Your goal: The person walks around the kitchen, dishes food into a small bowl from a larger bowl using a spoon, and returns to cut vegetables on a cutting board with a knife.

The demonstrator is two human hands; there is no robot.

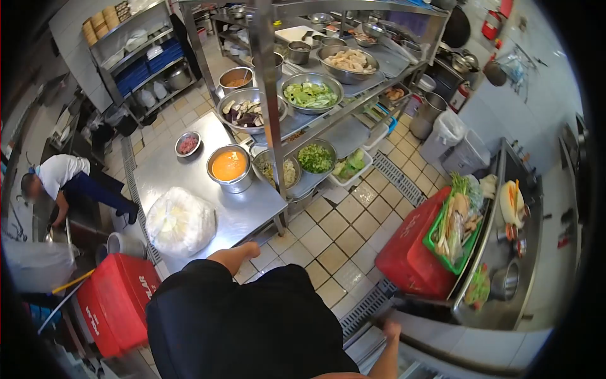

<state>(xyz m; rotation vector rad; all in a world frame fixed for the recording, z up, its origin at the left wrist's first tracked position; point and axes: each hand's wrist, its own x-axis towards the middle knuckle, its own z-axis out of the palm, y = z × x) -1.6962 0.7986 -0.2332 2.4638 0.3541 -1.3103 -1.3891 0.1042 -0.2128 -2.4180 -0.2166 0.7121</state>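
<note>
My left hand (252, 249) hangs beside the front corner of a steel table (252, 211), apart from the things on it; its fingers are too small to make out. On that table are a plastic bag of pale food (181, 222), a steel pot of orange liquid (229, 165) and a small bowl of chopped reddish food (188, 144). Low on the right, my right hand (392, 329) is blurred, close to a dark edge above a steel surface (366, 350). Whether it grips anything there is not visible.
A steel rack (271, 120) holds bowls of cut vegetables, including greens (310, 95). Red coolers stand right (410, 243) and left (117, 303); a green crate of vegetables (456, 230) tops the right one. A person (69, 174) bends at the far left. Drain grates (399, 179) cross the tiled floor.
</note>
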